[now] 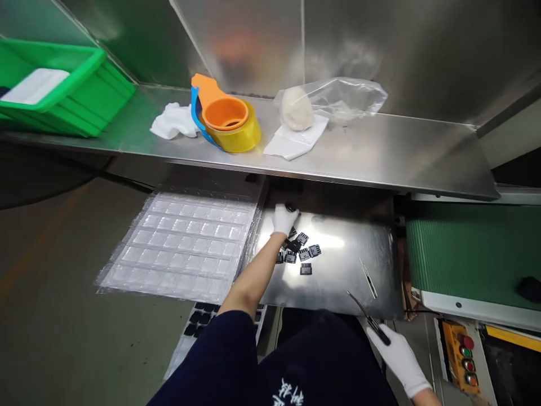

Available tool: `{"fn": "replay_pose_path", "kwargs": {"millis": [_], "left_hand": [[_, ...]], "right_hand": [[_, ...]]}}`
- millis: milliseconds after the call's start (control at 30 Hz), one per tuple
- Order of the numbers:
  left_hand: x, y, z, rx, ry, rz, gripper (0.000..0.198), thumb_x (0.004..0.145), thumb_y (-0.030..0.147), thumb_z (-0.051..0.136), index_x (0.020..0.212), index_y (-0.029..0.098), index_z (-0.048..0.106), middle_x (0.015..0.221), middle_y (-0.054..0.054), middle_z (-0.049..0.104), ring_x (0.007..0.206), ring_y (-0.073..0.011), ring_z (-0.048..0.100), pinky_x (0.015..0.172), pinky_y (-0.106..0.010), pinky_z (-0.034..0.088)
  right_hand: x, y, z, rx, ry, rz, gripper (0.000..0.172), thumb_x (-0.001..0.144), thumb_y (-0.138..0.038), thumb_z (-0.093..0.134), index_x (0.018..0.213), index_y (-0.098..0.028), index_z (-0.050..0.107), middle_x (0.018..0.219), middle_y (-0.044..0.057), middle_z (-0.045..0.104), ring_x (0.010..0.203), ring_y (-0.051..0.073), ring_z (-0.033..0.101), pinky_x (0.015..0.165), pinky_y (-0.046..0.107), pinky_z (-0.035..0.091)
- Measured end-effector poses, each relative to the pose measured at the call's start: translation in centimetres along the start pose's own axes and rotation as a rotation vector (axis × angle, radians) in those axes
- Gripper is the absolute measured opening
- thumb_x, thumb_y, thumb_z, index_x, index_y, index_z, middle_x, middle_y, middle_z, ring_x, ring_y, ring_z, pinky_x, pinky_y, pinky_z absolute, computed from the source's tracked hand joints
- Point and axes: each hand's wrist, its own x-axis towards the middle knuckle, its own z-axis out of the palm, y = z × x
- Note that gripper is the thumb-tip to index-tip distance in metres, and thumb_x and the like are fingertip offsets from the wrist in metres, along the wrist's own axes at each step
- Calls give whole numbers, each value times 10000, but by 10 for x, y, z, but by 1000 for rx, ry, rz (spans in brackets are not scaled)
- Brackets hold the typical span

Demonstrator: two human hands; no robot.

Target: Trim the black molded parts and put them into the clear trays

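Observation:
My left hand, in a white glove, reaches forward over a shiny metal plate and closes round a small black part at the plate's far edge. Just below that hand lies a cluster of several small black connector parts. My right hand, also gloved, rests low at the right near the plate's front corner and grips black tweezers, whose tips point up and left over the plate. Left of the plate lies a clear plastic blister tray with many empty pockets.
A steel shelf runs across above the plate, holding a yellow tape roll in an orange and blue dispenser, a white cloth, a clear bag and green bins. A green conveyor and a button box sit right.

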Motion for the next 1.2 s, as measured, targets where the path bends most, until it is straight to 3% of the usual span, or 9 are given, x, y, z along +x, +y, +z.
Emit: {"fn": "replay_pose_path", "kwargs": {"millis": [100, 233, 367, 533, 833, 1000, 1100, 1200], "left_hand": [[-37, 21, 39, 130, -193, 187, 251, 881, 374, 698, 1029, 173, 671, 1052, -126, 734, 955, -257, 692, 861, -325, 525], [-116, 20, 89, 321, -463, 360, 313, 746, 406, 815, 896, 171, 671, 967, -131, 724, 837, -283, 694, 765, -348, 519], [-161, 19, 115, 443, -606, 483, 344, 728, 406, 822, 952, 181, 688, 959, -141, 733, 852, -338, 712, 790, -409, 533], [-178, 27, 115, 538, -650, 546, 368, 775, 460, 785, 1011, 190, 703, 1001, -146, 742, 911, -358, 717, 836, -426, 540], [-193, 17, 102, 560, -587, 507, 376, 741, 469, 805, 970, 199, 679, 951, -129, 737, 859, -337, 711, 790, -410, 519], [-196, 0, 93, 484, -537, 411, 371, 736, 484, 817, 920, 201, 663, 924, -122, 730, 878, -324, 702, 798, -392, 519], [-194, -10, 89, 398, -507, 307, 242, 781, 351, 777, 915, 185, 662, 925, -114, 736, 889, -290, 701, 793, -359, 530], [-195, -16, 91, 284, -510, 216, 99, 859, 232, 683, 939, 173, 679, 974, -117, 756, 914, -253, 708, 802, -325, 546]], "right_hand": [[7, -12, -25, -61, 33, -67, 456, 947, -643, 524, 963, -245, 747, 1002, 93, 806, 970, 271, 749, 819, 284, 532], [7, -21, -50, -180, -13, -120, 499, 988, -664, 450, 874, -248, 701, 849, 74, 769, 852, 265, 739, 755, 299, 490], [-3, -17, -62, -336, -95, -150, 532, 986, -675, 438, 876, -238, 720, 904, 94, 776, 882, 290, 744, 726, 313, 462], [-14, -6, -70, -438, -37, -176, 626, 1015, -691, 345, 949, -216, 747, 941, 129, 775, 917, 320, 755, 741, 346, 492], [-21, -8, -76, -416, -69, -213, 570, 1012, -641, 405, 1002, -208, 775, 1002, 137, 787, 952, 326, 759, 779, 366, 517], [-24, -12, -75, -431, -83, -249, 534, 1005, -602, 427, 986, -205, 784, 990, 144, 787, 965, 348, 759, 786, 393, 522], [-23, -9, -75, -412, -129, -261, 489, 980, -607, 477, 975, -218, 774, 991, 125, 791, 973, 336, 757, 792, 378, 516], [-22, -9, -74, -378, -97, -262, 539, 987, -657, 440, 1003, -229, 766, 1005, 114, 793, 988, 319, 754, 793, 355, 506]]}}
